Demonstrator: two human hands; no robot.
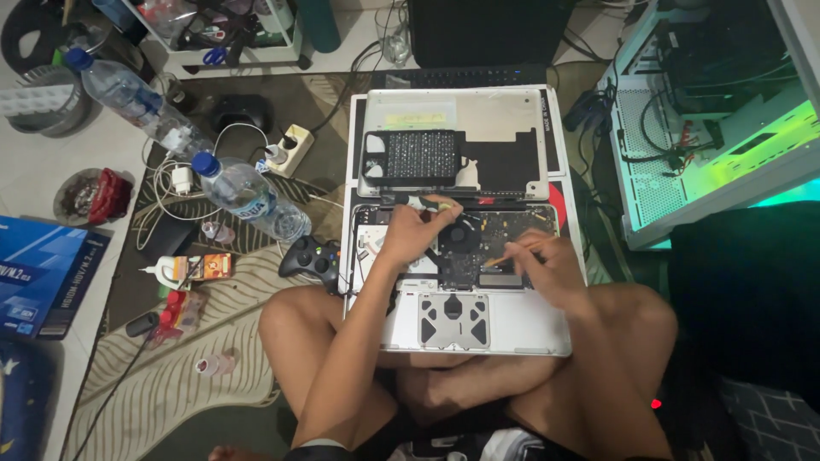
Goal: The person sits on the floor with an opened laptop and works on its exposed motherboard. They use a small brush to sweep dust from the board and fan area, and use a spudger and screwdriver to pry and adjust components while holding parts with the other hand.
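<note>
An opened silver laptop (pixel 478 333) lies upside down on my crossed legs, its circuit board and black fan (pixel 462 232) exposed. My left hand (pixel 416 229) rests on the board's left part, fingers curled around a small green-tipped tool near the hinge. My right hand (pixel 536 260) pinches a thin yellowish stick whose tip touches the board right of the fan. The removed silver bottom cover (pixel 504 119) lies beyond the laptop, with a black tray of screwdriver bits (pixel 412 157) on it.
Two plastic water bottles (pixel 248 196) lie on the patterned rug at left, next to a black game controller (pixel 312 258), a power strip (pixel 289 149) and cables. A white open computer case (pixel 700 128) glows green at right. Blue boxes (pixel 43 273) sit far left.
</note>
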